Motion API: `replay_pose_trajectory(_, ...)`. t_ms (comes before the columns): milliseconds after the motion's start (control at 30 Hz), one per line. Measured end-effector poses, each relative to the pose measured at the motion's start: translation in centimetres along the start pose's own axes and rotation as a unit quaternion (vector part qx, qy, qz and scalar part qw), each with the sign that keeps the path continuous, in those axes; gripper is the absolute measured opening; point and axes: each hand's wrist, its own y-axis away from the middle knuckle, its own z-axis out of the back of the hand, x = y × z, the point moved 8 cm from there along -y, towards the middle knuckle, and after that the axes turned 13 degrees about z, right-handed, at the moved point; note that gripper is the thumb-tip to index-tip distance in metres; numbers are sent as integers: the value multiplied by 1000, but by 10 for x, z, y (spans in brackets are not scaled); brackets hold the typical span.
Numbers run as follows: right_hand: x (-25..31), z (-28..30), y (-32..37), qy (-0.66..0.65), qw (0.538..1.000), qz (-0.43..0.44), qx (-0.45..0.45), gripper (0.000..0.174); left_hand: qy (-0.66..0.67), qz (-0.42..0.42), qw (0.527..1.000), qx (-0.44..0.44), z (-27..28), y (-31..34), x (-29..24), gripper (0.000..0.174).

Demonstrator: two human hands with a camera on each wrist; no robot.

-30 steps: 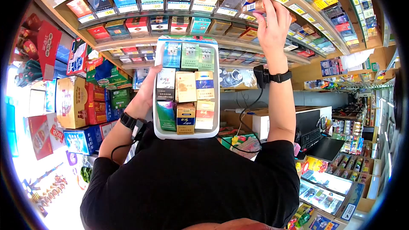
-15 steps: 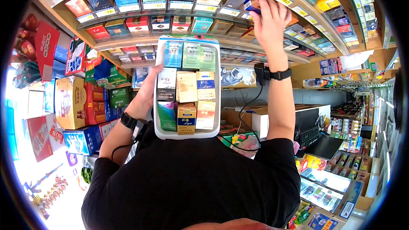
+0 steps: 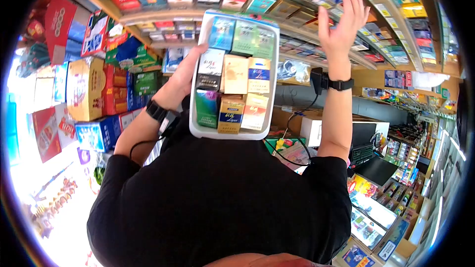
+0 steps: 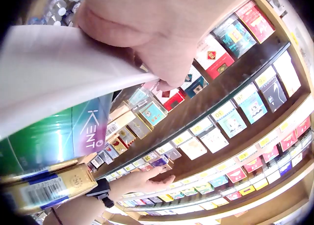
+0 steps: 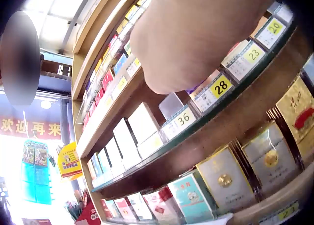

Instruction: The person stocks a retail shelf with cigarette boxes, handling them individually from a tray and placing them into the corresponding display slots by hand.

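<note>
A white tray (image 3: 227, 135) full of upright cigarette packs (image 3: 235, 74) is held up at chest height, close to the shelves. My left hand (image 3: 190, 69) grips its left rim, thumb on the edge and fingers hidden beneath. In the left wrist view the left hand (image 4: 162, 29) lies against the tray's white wall (image 4: 49, 73), beside a green KENT pack (image 4: 73, 132). My right hand (image 3: 341, 20) is raised in front of the upper shelves, fingers spread and holding nothing. The left wrist view also shows the right hand (image 4: 147, 180) near a shelf edge. The right hand (image 5: 196, 34) fills the top of its wrist view.
Curved wooden shelves (image 3: 297, 24) of cigarette packs with yellow price tags (image 5: 184, 118) rise ahead and to the right. Stacked cartons (image 3: 86, 89) stand at the left. A counter with a display case (image 3: 376, 212) and a keyboard (image 3: 363, 155) lies at the lower right.
My right hand has come away from the pack on the upper shelf and now hangs spread and empty. The tray sits higher and further right in the view; the left hand still grips it.
</note>
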Motion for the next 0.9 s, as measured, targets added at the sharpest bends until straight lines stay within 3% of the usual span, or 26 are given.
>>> replay_pose_trajectory(67, 21, 8, 3, -52, 998, -3, -28, 43, 4, -6, 1000, 4, -4, 2, -1, 59)
replay_pose_trajectory(133, 35, -1, 14, -162, 984, -63, 49, 37, -22, -16, 1000, -12, 0, 3, -3, 59)
replay_pose_trajectory(200, 52, -13, 25, -325, 910, -192, 171, 33, -23, -11, 1000, -2, 1, 2, -4, 60)
replay_pose_trajectory(267, 77, -12, 26, -400, 859, -215, 236, 36, -30, -10, 999, -12, 0, 3, -4, 62)
replay_pose_trajectory(467, 147, 12, 18, -471, 806, -170, 317, 58, -39, -15, 999, 10, -5, 3, -4, 64)
replay_pose_trajectory(567, 187, 22, 6, -478, 815, -77, 318, 64, -46, -12, 999, 6, -4, 3, -4, 63)
replay_pose_trajectory(600, 198, 21, 5, -496, 798, -68, 335, 67, -51, -11, 999, 5, -4, 2, -5, 63)
replay_pose_trajectory(733, 217, 17, 10, -468, 806, -40, 360, 76, -9, 27, 999, 27, -7, 4, 1, 60)
replay_pose_trajectory(800, 222, 13, 13, -458, 806, -37, 373, 75, -43, -16, 999, -29, -9, 7, -4, 61)
replay_pose_trajectory(900, 225, 11, 19, -459, 815, -48, 349, 70, -38, -10, 999, 10, -15, 5, -5, 59)
